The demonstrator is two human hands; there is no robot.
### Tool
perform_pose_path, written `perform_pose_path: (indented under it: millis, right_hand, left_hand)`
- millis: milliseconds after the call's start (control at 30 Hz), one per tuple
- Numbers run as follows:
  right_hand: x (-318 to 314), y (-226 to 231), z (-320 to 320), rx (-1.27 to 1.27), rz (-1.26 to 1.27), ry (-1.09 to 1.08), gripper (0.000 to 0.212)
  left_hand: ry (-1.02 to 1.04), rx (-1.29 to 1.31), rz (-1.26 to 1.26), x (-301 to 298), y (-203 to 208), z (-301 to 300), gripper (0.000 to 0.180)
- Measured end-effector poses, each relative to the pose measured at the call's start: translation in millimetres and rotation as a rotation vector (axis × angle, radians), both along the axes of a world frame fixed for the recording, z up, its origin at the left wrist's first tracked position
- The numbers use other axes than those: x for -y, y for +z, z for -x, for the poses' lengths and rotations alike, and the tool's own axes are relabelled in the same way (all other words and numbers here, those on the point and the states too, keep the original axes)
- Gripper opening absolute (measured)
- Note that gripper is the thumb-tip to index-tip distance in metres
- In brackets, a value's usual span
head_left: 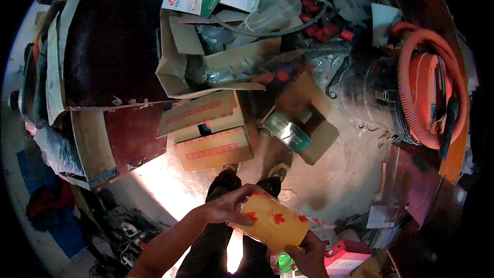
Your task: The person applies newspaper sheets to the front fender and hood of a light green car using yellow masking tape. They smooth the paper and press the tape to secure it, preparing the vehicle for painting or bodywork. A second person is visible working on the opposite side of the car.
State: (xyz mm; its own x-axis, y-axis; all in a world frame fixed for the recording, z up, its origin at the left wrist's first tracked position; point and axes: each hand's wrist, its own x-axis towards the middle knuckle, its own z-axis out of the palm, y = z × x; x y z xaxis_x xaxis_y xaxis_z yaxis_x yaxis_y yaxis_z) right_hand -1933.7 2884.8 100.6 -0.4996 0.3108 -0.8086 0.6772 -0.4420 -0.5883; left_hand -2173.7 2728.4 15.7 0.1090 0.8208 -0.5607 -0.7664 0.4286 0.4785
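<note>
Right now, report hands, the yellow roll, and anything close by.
Left hand, right hand: gripping opposite ends. Yellow roll: slanting down rightward in view. Red box: beside right hand in picture.

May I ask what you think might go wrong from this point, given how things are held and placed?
The yellow cylinder could slip: the left hand and right hand grip it near its opposite ends, above the legs.

The brown carton and the open green-sided box lie close in front of the shoes, so a step forward might mean a stumble.
</note>
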Motion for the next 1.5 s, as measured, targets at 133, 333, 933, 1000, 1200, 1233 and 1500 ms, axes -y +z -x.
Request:
perform_pose_path:
  millis: [133, 333, 933, 1000, 1200, 1233, 1500]
  right_hand:
    - [18.0, -26.9, -41.2, -0.017, 0.025, 0.092, 0.046]
    - [35.4, -6.5, -20.9, -0.085, 0.049, -0.131, 0.031]
    - [10.0, -15.0, -90.3, 0.034, -0.371, -0.875, 0.027]
    - [61.4, -56.0, -176.8, 0.235, -0.424, -0.662, 0.020]
    - [99.4, -48.8, -207.3, 0.510, 0.052, -0.788, 0.014]
    - [82.8, -16.3, -178.1, 0.282, -0.068, -0.844, 0.014]
    - [154.3, 10.2, -133.5, 0.240, 0.038, -1.161, 0.024]
  left_hand:
    - [0.009, 0.028, 0.048, 16.7, 1.4, 4.7, 0.083]
    - [0.026, 0.116, 0.057, 26.3, 2.6, 6.1, 0.089]
    - [0.309, -0.918, 0.053, -147.5, -114.2, 44.9, 0.075]
    - [0.235, -1.135, 0.071, -184.4, -148.3, 37.8, 0.082]
    - [-0.156, -1.597, 0.071, -219.7, -239.9, 3.9, 0.094]
    - [-0.010, -1.211, 0.049, -209.4, -257.1, 1.6, 0.095]
    - [-0.923, -1.475, -0.050, -58.7, -146.5, -64.6, 0.077]
